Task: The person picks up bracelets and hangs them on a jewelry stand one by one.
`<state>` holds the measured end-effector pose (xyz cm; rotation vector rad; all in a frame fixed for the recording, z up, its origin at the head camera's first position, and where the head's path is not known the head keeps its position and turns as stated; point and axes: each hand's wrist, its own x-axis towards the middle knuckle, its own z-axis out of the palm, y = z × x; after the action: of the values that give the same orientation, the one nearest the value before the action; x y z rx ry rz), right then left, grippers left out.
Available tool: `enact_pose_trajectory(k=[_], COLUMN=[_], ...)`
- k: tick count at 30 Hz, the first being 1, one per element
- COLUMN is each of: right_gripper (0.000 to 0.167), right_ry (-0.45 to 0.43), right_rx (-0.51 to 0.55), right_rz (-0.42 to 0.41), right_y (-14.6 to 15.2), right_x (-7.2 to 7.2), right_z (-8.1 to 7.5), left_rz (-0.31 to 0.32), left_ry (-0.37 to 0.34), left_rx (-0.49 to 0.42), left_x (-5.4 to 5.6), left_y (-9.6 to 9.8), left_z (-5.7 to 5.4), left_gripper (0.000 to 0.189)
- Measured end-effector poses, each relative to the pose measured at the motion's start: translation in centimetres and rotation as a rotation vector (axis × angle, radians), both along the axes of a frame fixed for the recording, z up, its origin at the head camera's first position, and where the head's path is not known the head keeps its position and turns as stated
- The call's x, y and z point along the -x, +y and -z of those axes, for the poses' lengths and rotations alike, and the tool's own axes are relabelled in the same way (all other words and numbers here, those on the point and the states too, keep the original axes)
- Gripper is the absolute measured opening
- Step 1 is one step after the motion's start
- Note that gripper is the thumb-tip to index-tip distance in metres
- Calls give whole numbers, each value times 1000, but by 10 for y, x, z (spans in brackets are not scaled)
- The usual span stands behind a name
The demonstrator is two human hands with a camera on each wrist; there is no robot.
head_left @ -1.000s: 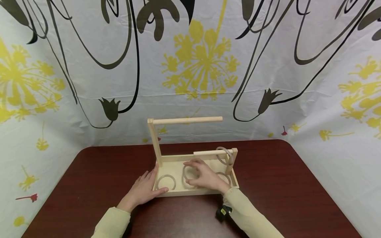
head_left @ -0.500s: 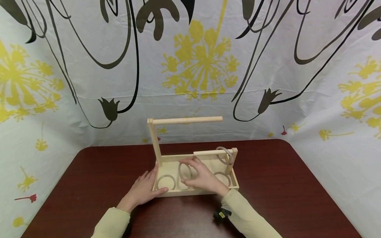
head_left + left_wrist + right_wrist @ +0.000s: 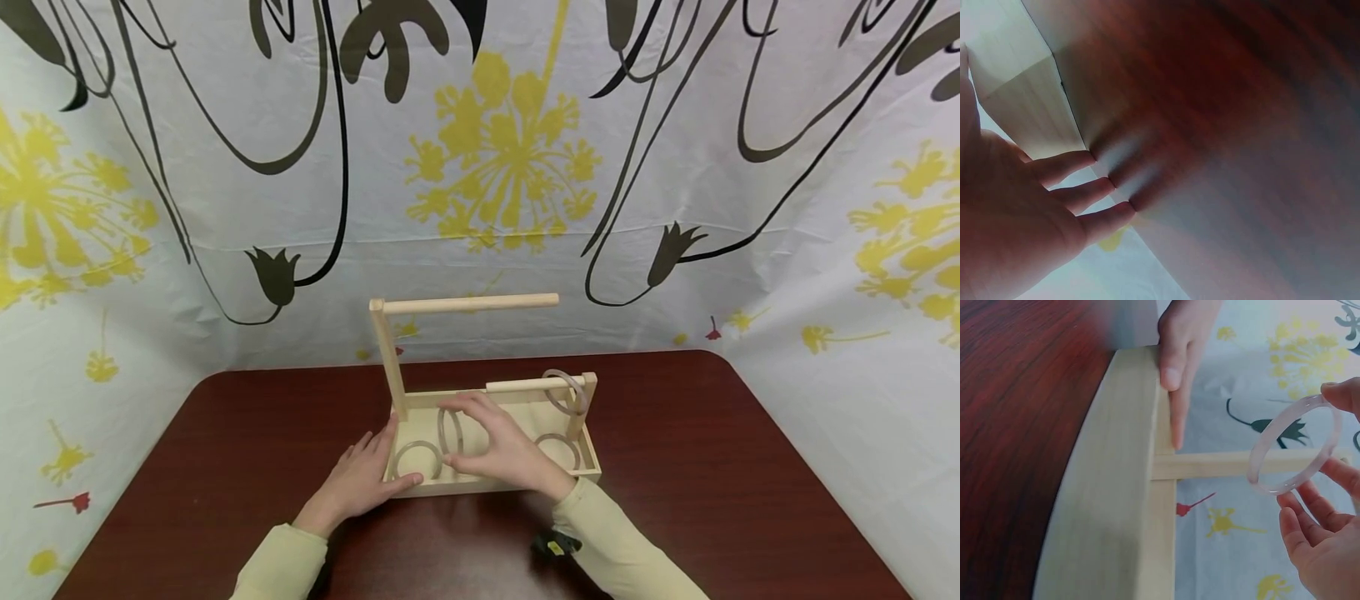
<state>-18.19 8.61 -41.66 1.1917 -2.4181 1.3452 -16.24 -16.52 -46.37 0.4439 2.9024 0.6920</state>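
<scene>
Between thumb and fingertips my right hand (image 3: 506,450) pinches a pale translucent bangle (image 3: 1261,450), held on edge above the middle-left of a light wooden jewelry stand's tray (image 3: 517,410). My left hand (image 3: 360,479) rests against the tray's left end, fingers extended and thumb over the front corner. In the left wrist view, three of its fingertips (image 3: 1124,209) meet the dark table. One bangle (image 3: 417,443) lies in the tray's left end, another (image 3: 558,436) in its right end. A further bangle (image 3: 582,398) hangs on the short lower bar (image 3: 525,386), near the right post.
A tall post (image 3: 389,358) rises at the stand's left end and carries a long upper bar (image 3: 472,305), whose right end is free. The lower bar's free end points left. Behind the dark red-brown table (image 3: 675,467) hangs a patterned white cloth (image 3: 517,275).
My right hand has moved left with the bangle, which now appears narrower, turned more edge-on. The left hand stays at the tray's end.
</scene>
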Motion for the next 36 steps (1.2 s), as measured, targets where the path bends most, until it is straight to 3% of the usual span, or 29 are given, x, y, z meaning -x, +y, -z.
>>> enact_pose_trajectory(k=[13, 23, 36], right_gripper=[63, 61, 60], right_ry=[101, 114, 137], right_rx=[65, 70, -21], right_rz=[-48, -4, 51], right_y=[-2, 13, 33], right_x=[-3, 10, 22], right_z=[-22, -38, -39], left_rz=[2, 4, 9], left_ry=[7, 0, -1], left_rx=[-2, -6, -17], left_x=[0, 0, -1], left_y=[-1, -1, -1], left_z=[2, 2, 1], left_gripper=[101, 102, 101])
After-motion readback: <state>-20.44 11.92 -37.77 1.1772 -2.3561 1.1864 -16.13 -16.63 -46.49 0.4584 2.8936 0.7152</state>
